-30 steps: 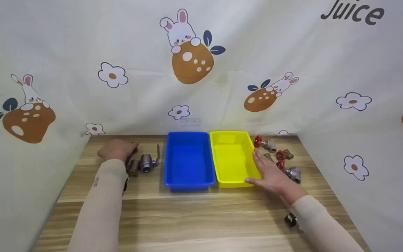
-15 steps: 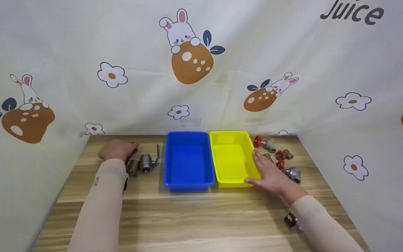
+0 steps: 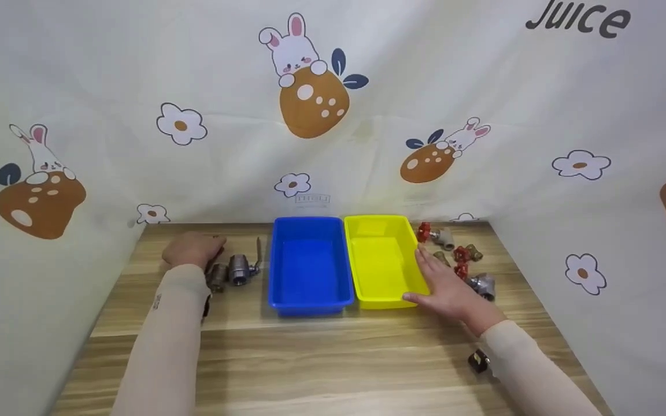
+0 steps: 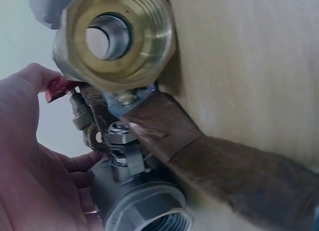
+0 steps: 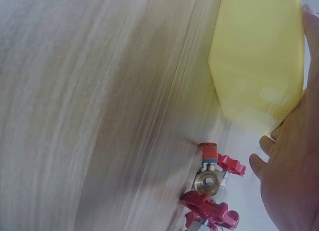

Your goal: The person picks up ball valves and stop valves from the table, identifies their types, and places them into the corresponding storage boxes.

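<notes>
At the left of the table in the head view, my left hand (image 3: 189,249) reaches behind several metal valves. In the left wrist view its thumb is on the red handle of a small valve (image 4: 79,111), with the index fingertip at its lower end, pinching it. A brass-faced valve (image 4: 144,51) with a long brown lever and a steel ball valve (image 4: 132,196) partly cover the fingers. My right hand (image 3: 450,293), fingers extended, rests along the right side of the yellow bin (image 3: 385,304), thumb at its front corner.
A blue bin (image 3: 310,305) stands against the yellow one. Right of the bins lie several valves, some with red handwheels (image 5: 212,209). A small black-handled piece (image 3: 476,361) lies beside my right sleeve. A printed cloth (image 3: 229,167) hangs behind the table (image 3: 310,364).
The head view has shifted slightly, so the scene sits a little further left. Both hands keep nearly the same places; the red part by my left hand shows less than a second ago.
</notes>
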Tool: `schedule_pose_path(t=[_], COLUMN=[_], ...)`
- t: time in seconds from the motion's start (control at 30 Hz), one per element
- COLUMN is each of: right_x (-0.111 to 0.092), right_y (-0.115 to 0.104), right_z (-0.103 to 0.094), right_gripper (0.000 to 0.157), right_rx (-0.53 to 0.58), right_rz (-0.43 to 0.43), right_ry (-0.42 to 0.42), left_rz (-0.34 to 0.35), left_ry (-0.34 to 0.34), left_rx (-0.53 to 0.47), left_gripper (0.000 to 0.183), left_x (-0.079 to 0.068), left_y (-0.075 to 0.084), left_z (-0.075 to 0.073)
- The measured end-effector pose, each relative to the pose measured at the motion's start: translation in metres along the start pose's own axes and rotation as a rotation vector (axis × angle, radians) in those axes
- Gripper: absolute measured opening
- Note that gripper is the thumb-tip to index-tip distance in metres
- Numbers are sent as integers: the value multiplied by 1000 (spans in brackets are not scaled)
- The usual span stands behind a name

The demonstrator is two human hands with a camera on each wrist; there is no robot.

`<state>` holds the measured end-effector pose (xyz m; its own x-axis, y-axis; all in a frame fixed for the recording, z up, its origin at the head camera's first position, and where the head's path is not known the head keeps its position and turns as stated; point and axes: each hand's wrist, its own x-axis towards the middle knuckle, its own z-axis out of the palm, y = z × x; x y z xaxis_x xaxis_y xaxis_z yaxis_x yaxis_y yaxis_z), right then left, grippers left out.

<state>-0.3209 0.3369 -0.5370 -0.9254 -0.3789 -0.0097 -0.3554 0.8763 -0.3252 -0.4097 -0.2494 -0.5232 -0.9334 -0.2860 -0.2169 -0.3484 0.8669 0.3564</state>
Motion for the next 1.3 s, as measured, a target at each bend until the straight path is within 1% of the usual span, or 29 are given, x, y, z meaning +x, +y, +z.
schedule_pose_path(t=[0.1, 0.23, 0.3, 0.37, 0.5, 0.57, 0.63, 0.77, 0.97, 1.17, 1.3], right_x=[0, 0, -1, -1, -1, -1, 0, 0, -1, -1, -1], right_y=[0, 1, 1, 1, 1, 2, 1, 1, 1, 0, 1], right_z=[0, 0, -1, -1, -1, -1, -1, -1, -1, -1, -1], right_gripper=[111, 111, 111, 111, 111, 111, 111, 112, 113, 115, 114], right_rx=[-2, 1, 6, 5, 8, 10, 9, 8, 27, 39, 46], right_rz=[5, 7, 7, 5, 3, 7, 11, 18, 18, 46, 56], right_ry=[-3, -5, -5, -6, -6, -6, -7, -13, -10, -21, -19], left_rz=[-6, -2, 10, 29, 64, 81, 101, 141, 219, 272, 313], left_ry=[14, 67, 101, 125, 115, 103, 94, 91, 127, 151, 162], left_rx=[-27, -79, -104, -130, -226, -271, -292, -306, -305, -261, -223], left_gripper=[77, 74, 81, 92, 108, 108, 109, 111, 105, 100, 97], left_x=[2, 4, 6, 7, 7, 6, 5, 4, 5, 6, 3], left_y=[-2, -3, -4, -4, -3, -3, -2, 1, 7, 12, 16], left_z=[3, 7, 9, 8, 4, 2, 1, 1, 1, 0, -4])
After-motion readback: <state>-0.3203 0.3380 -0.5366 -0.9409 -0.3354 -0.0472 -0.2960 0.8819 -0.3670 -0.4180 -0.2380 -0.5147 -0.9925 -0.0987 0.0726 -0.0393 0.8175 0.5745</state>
